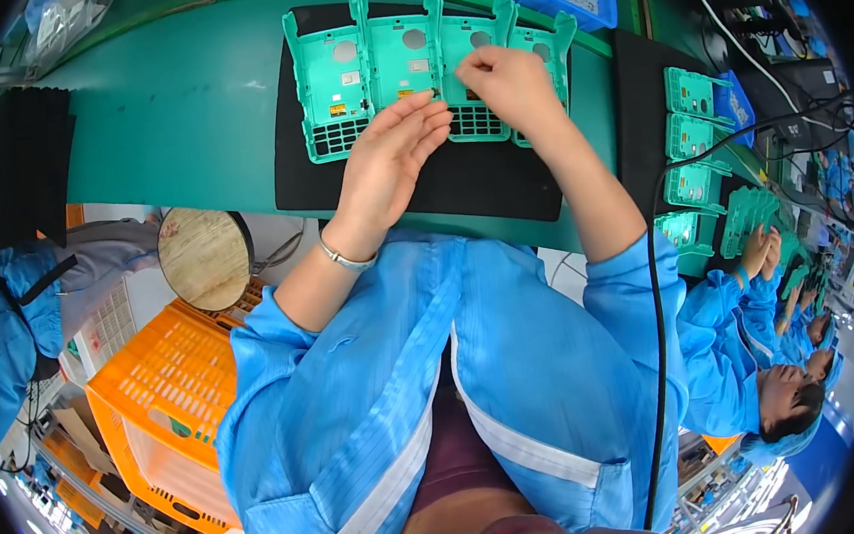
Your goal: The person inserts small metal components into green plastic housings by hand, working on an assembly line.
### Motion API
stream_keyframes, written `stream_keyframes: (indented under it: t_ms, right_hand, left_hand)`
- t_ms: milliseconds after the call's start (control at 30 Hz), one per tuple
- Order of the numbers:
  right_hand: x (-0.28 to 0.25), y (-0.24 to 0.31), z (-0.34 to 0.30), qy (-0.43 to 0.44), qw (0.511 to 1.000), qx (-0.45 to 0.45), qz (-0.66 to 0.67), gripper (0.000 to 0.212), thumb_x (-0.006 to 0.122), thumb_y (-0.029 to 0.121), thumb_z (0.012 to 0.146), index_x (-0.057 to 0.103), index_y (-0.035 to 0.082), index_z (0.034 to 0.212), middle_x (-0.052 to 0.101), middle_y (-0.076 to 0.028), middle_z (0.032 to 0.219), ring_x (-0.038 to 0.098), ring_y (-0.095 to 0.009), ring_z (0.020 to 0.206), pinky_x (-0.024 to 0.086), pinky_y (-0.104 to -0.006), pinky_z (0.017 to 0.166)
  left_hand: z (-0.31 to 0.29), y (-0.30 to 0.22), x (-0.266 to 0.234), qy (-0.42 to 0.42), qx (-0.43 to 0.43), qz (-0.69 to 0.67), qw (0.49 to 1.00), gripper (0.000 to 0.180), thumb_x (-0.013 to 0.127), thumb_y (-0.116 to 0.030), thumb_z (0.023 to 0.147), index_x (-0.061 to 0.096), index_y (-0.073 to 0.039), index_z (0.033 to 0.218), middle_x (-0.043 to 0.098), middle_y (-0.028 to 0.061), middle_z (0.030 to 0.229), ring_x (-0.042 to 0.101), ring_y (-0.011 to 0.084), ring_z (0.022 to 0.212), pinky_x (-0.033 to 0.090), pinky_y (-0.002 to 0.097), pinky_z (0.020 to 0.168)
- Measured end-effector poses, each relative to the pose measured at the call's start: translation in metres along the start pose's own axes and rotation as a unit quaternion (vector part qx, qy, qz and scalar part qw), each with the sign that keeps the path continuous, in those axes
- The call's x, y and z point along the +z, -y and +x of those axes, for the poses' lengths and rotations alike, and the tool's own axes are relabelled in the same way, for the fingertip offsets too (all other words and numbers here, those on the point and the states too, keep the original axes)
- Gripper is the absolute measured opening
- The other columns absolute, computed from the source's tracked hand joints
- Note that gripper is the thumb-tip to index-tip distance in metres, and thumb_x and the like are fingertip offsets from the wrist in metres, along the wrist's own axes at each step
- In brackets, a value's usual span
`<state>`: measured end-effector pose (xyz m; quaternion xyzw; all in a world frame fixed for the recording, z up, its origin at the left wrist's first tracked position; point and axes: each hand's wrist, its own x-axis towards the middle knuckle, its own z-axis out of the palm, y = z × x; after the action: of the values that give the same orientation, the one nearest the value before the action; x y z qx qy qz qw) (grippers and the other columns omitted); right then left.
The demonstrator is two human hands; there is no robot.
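Fingertips of your right hand (511, 82) look pinched together above the row of mint-green plastic housings with gridded lower ends (395, 57), upper centre of the frame; whether they grip anything, I cannot tell. Your left hand (393, 159) lies uncurled, palm turned inward. Anything small could slip from that pinch into a grid opening; a dragging wrist could skew housings on the flat black mat (302, 184).
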<state>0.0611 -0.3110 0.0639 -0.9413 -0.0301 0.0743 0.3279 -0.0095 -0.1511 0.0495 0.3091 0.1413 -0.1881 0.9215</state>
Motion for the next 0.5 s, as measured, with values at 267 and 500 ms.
stream_keyframes:
  t_ms: [267,500]
  right_hand:
    - [0.007,-0.001,0.03,0.066,0.991,0.006,-0.12,0.021,0.057,0.022,0.073,0.065,0.005,0.082,0.063,-0.01,0.071,0.062,-0.022,0.065,0.048,-0.0322,0.063]
    - [0.001,0.006,0.042,0.134,0.968,-0.057,-0.204,0.018,0.054,0.017,0.067,0.064,0.006,0.077,0.062,-0.011,0.069,0.059,-0.029,0.067,0.047,-0.0365,0.064]
  left_hand:
    - [-0.002,-0.016,-0.039,0.006,0.012,0.009,1.0,0.023,0.047,-0.015,0.09,0.051,0.001,0.107,0.059,0.009,0.094,0.058,0.0125,0.079,0.048,0.023,0.071]
    - [-0.004,-0.023,-0.039,-0.011,0.054,0.024,0.998,0.022,0.046,-0.01,0.09,0.053,0.001,0.108,0.06,0.0083,0.094,0.058,0.0122,0.081,0.048,0.0234,0.073]
